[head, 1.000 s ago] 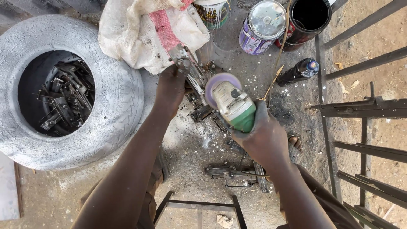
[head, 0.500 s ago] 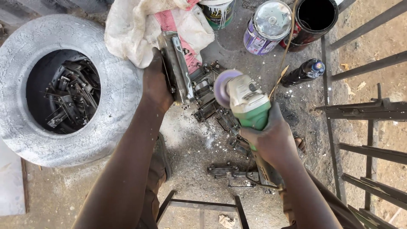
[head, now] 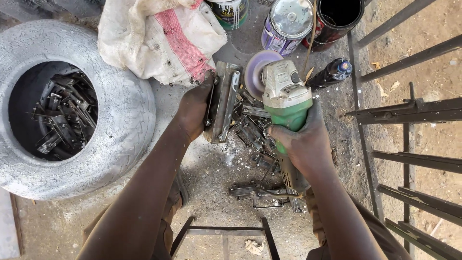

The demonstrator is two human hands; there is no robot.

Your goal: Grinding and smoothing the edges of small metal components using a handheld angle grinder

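One angle grinder [head: 285,98]. One metal bracket [head: 222,102] held. Three paint cans: [head: 231,11], [head: 287,25], [head: 338,18]. One tyre [head: 126,120]. One cloth sack [head: 159,41]. One dark bottle [head: 330,73]. Loose metal pieces in tyre: too many to count.

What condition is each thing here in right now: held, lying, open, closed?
left hand: gripping the metal bracket, raised off the ground
right hand: gripping the angle grinder
black can: open
purple can: lidded
tyre: lying flat, metal parts inside
bottle: lying down, capped
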